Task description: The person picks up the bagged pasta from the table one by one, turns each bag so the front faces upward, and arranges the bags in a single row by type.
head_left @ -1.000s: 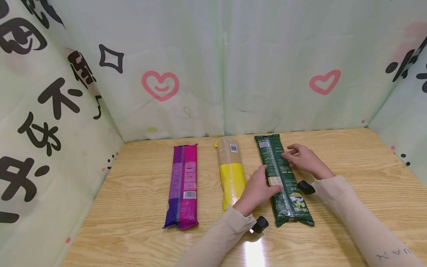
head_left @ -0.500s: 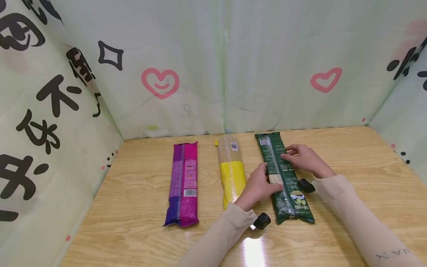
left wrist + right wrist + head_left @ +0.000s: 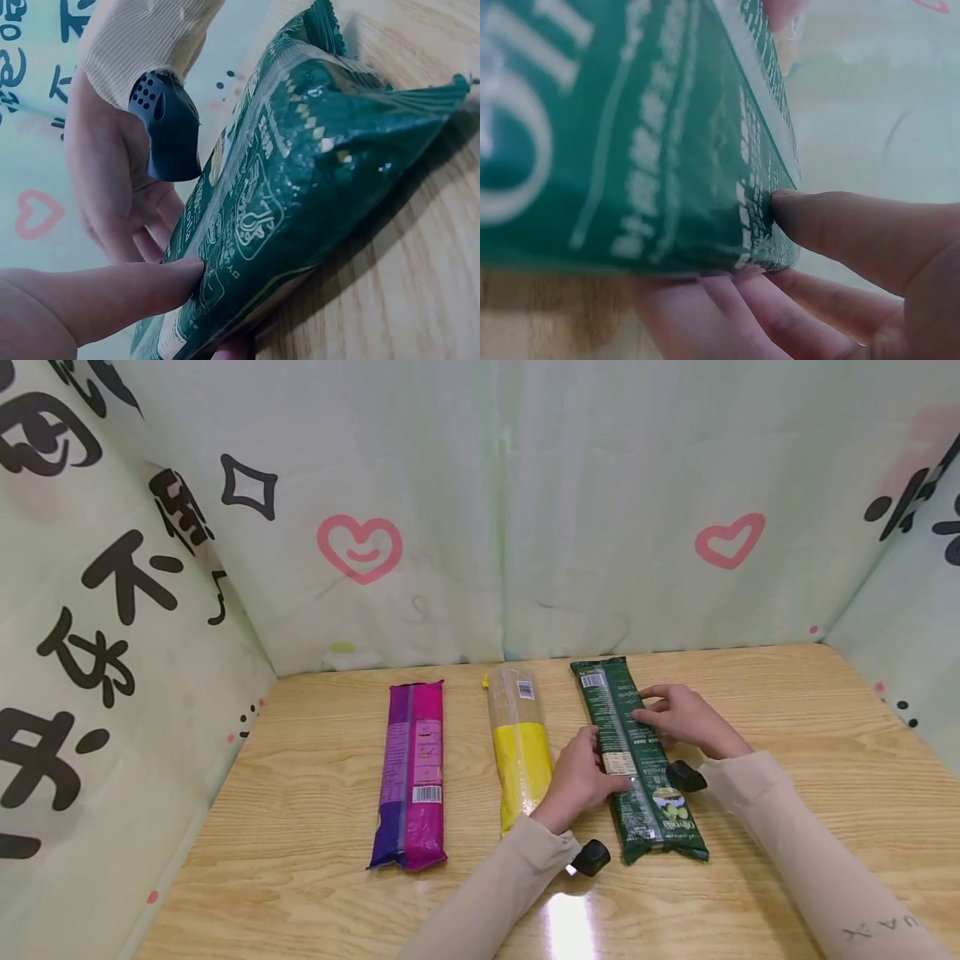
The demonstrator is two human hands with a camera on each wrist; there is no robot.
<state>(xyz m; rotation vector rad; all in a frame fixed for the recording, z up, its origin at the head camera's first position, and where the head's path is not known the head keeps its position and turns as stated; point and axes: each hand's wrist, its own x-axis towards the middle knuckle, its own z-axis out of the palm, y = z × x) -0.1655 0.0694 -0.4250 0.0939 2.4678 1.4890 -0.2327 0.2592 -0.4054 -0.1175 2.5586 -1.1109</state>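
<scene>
A long green plastic packet [image 3: 637, 760] lies at a slight slant on the table, printed with white text, a barcode and an olive picture. My left hand [image 3: 581, 781] grips its left edge, the thumb [image 3: 142, 289] pressing on top and a fingertip showing beneath. At the right edge, my right hand [image 3: 686, 718] holds it with the thumb [image 3: 832, 225] on the upper face and the fingers [image 3: 742, 315] tucked against the underside. What is inside the packet cannot be seen.
Left of the left hand lies a yellow, part-clear packet [image 3: 519, 752], its lower end partly behind that hand. Farther left is a purple and pink packet [image 3: 411, 777]. A printed curtain [image 3: 570, 527] stands along the back and sides of the wooden table [image 3: 315, 827].
Both hands keep their places on the green packet, with only a very slight shift. The other packets stay where they were.
</scene>
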